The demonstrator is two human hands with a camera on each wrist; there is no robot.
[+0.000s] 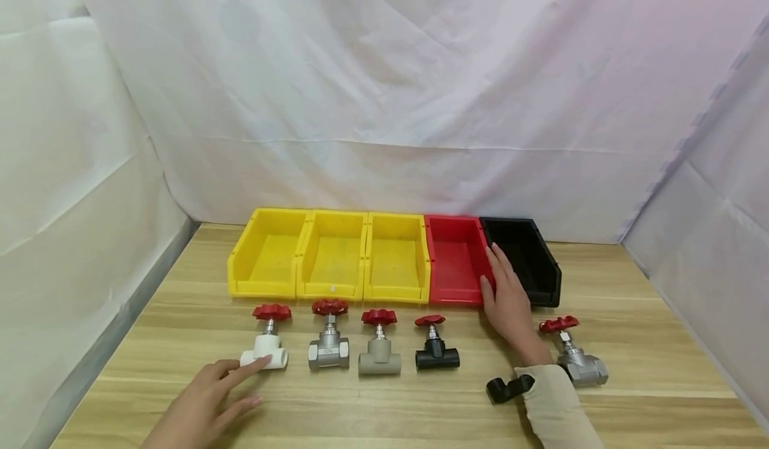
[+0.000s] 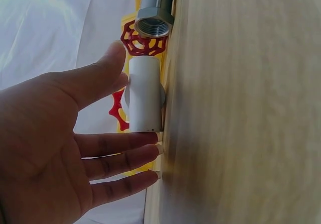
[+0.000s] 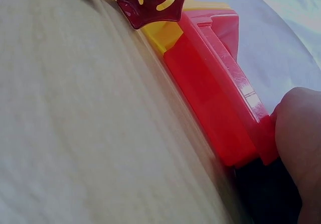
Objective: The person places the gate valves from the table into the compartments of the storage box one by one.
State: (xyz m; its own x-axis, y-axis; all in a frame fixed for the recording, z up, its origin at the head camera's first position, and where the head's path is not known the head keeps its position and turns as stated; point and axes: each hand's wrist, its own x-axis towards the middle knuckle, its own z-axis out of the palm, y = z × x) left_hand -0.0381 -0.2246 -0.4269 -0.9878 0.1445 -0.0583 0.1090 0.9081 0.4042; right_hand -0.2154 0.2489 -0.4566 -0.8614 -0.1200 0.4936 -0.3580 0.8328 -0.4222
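My left hand (image 1: 207, 399) reaches the white valve (image 1: 266, 351) with its index finger laid on the body's end. In the left wrist view its thumb and extended fingers (image 2: 123, 184) stand around the valve's white body (image 2: 145, 93), with gaps between the fingers. My right hand (image 1: 509, 309) rests over the adjoining walls of the red bin (image 1: 458, 295) and the black bin (image 1: 549, 282), fingers extended. In the right wrist view only part of the right hand (image 3: 300, 138) shows, right at the red bin's front corner.
Beside the white valve stand a metal valve (image 1: 328, 352), a beige valve (image 1: 380, 355) and a black valve (image 1: 436, 355), all with red handwheels. Another metal valve (image 1: 579, 365) sits tilted by the right forearm. Yellow bins (image 1: 330, 292) continue the row leftward, before white cloth (image 1: 390, 102).
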